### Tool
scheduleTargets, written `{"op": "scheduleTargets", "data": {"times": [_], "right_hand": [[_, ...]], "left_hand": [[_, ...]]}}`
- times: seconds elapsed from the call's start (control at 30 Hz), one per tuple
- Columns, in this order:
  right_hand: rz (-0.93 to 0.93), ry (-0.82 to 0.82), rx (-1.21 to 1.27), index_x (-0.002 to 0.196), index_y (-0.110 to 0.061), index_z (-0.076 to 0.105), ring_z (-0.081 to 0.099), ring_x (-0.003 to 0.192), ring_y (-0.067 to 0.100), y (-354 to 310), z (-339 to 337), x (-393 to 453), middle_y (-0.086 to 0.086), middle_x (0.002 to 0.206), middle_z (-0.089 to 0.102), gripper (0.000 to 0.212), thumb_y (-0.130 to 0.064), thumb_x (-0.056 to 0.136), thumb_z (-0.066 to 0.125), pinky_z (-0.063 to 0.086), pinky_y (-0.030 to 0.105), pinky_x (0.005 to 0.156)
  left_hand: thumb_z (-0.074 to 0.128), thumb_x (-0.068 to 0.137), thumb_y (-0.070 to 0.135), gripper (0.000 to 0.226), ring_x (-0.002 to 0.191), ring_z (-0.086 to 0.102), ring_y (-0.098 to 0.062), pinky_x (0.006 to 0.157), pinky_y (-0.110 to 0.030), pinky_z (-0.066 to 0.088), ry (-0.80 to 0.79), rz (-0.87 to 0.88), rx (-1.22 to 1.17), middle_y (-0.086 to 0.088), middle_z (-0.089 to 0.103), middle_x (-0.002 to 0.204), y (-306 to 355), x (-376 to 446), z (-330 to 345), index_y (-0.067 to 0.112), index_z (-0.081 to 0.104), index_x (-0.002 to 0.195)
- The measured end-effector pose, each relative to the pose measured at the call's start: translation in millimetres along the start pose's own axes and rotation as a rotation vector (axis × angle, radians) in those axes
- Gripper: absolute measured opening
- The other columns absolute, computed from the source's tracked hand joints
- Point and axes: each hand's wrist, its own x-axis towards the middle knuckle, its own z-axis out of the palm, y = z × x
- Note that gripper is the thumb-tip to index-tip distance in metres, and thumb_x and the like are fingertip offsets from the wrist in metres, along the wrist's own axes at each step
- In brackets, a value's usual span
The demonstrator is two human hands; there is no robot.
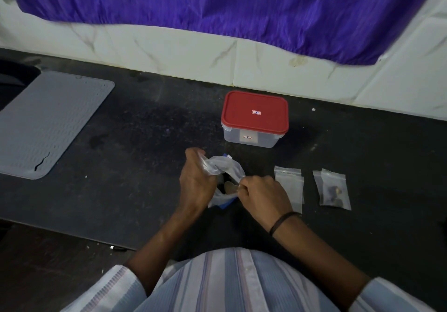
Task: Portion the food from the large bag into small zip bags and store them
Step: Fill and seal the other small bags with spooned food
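The large clear bag [223, 167] with a blue strip sits crumpled on the dark counter [135, 142] between my hands. My left hand [197, 181] grips its upper left edge. My right hand [262, 194] pinches the bag's right edge, and brownish food shows in the gap between them. To the right lie empty small zip bags [290, 187], partly under my right hand. Further right lie two more small zip bags [333, 190]; the front one holds a few dark pieces of food.
A clear storage box with a red lid [255, 118], shut, stands behind the bags near the white tiled wall [169, 55]. A grey ribbed mat [48, 123] lies at the left. A purple curtain [242, 2] hangs above the wall.
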Motion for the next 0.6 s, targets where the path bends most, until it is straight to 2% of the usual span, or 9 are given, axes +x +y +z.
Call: {"op": "scheduleTargets", "data": {"times": [0.1,0.17,0.23,0.33,0.43,0.53,0.6], "right_hand": [[0.003,0.023,0.057,0.09,-0.021,0.062,0.061,0.075,0.014,6.0,5.8,-1.8,-0.002,0.079,0.061,0.017,-0.032,0.097,0.05,0.055,0.034,0.072],[0.014,0.045,0.126,0.085,-0.022,0.062,0.063,0.072,0.012,9.6,10.5,-3.9,-0.003,0.076,0.064,0.017,-0.031,0.096,0.051,0.057,0.036,0.07],[0.046,0.048,0.208,0.088,-0.021,0.065,0.065,0.071,0.01,12.4,14.2,-6.4,-0.003,0.076,0.067,0.017,-0.029,0.096,0.052,0.057,0.035,0.07],[0.087,0.016,0.333,0.098,-0.021,0.066,0.063,0.066,0.001,14.6,15.8,-11.3,-0.006,0.078,0.068,0.016,-0.027,0.097,0.052,0.057,0.023,0.069],[0.112,-0.003,0.458,0.103,-0.021,0.065,0.061,0.062,-0.005,14.9,20.0,-15.1,-0.008,0.077,0.067,0.016,-0.026,0.098,0.05,0.053,0.014,0.065],[0.146,0.008,0.541,0.105,-0.024,0.065,0.065,0.064,0.0,16.7,27.3,-15.4,-0.007,0.076,0.069,0.018,-0.027,0.099,0.048,0.055,0.017,0.065],[0.165,0.031,0.629,0.105,-0.023,0.066,0.066,0.062,0.004,17.9,31.2,-15.3,-0.004,0.074,0.07,0.019,-0.026,0.099,0.048,0.055,0.019,0.063]], "left_hand": [[0.068,0.085,0.03,0.043,0.09,0.06,-0.016,0.073,-0.035,0.054,-0.133,-0.225,-0.003,0.002,0.058,0.103,-7.3,7.1,0.2,0.022,0.039,0.117],[0.072,0.084,0.029,0.054,0.1,0.06,-0.02,0.08,-0.039,0.055,-0.225,-0.377,-0.072,-0.002,0.057,0.114,-11.7,9.3,0.4,0.02,0.041,0.127],[0.074,0.083,0.026,0.052,0.104,0.062,-0.021,0.086,-0.043,0.057,-0.255,-0.462,-0.158,-0.003,0.06,0.118,-13.8,10.5,1.9,0.021,0.047,0.127],[0.065,0.088,0.011,0.022,0.099,0.068,-0.022,0.091,-0.05,0.057,-0.27,-0.448,-0.244,-0.004,0.07,0.106,-12.7,11.0,1.7,0.025,0.064,0.105],[0.058,0.088,0.0,0.032,0.099,0.07,-0.024,0.091,-0.05,0.057,-0.291,-0.434,-0.319,-0.007,0.074,0.105,-17.8,10.3,1.1,0.026,0.069,0.105],[0.065,0.085,-0.001,0.038,0.103,0.071,-0.029,0.092,-0.049,0.057,-0.3,-0.454,-0.434,-0.012,0.073,0.111,-21.7,6.8,-0.3,0.019,0.065,0.117],[0.065,0.086,-0.002,0.035,0.102,0.071,-0.029,0.09,-0.047,0.057,-0.322,-0.412,-0.463,-0.012,0.075,0.108,-21.5,4.7,-0.6,0.018,0.067,0.114]]}}
